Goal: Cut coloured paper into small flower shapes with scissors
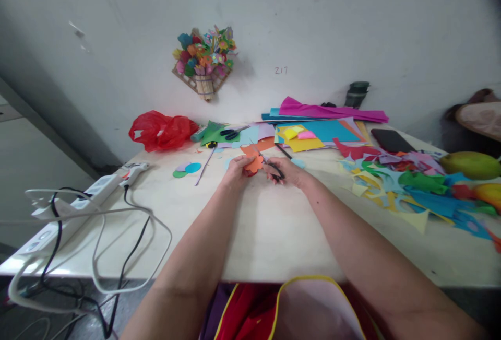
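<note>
An orange paper flower (254, 163) with rounded petals is pinched between the thumb and fingers of my left hand (237, 170). My right hand (286, 170) is closed round the dark handles of a pair of scissors (278, 172). The blades point up and left, close beside the flower's edge; whether they touch the paper I cannot tell. Just behind my hands lies a larger piece of orange paper (264, 144). A light blue paper circle (298, 163) rests by my right hand. Several paper circles (192, 167), blue, green and lilac, overlap to the left.
Coloured paper scraps (407, 183) spread over the right side, with a phone (392, 140) behind them. Stacked paper sheets (336, 130) lie at the back. A second pair of scissors (230, 134) and a red plastic bag (161, 130) are back left. A power strip (70, 220) with cables occupies the left edge.
</note>
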### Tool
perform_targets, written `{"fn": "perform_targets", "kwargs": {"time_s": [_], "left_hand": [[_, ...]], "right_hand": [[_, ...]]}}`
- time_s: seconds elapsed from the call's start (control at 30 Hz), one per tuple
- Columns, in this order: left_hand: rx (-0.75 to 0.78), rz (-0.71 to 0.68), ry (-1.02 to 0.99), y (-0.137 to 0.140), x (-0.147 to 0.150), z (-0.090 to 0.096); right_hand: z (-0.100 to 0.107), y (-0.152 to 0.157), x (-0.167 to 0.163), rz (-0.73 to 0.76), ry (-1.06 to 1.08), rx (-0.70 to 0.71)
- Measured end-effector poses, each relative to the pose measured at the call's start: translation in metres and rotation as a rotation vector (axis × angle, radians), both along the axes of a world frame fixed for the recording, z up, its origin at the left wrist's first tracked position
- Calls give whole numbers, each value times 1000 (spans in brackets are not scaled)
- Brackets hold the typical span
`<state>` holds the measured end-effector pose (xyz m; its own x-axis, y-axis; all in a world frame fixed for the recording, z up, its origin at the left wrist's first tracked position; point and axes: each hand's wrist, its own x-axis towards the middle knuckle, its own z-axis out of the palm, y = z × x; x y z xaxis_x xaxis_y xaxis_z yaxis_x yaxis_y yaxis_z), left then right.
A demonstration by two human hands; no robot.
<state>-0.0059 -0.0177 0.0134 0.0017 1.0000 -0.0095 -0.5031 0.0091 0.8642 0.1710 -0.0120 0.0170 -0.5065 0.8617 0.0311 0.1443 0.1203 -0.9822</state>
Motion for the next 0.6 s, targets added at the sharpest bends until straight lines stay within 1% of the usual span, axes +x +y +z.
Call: {"fn": "perform_targets", "kwargs": {"time_s": [0.23, 0.37, 0.6], "left_hand": [[8, 7, 3, -1, 1, 1], [3, -7, 5, -2, 0, 2], [-5, 10, -9, -1, 0, 1]], "right_hand": [[-3, 3, 1, 3, -1, 11], [-2, 2, 1, -1, -1, 10], [-1, 2, 0, -8, -7, -7]]}}
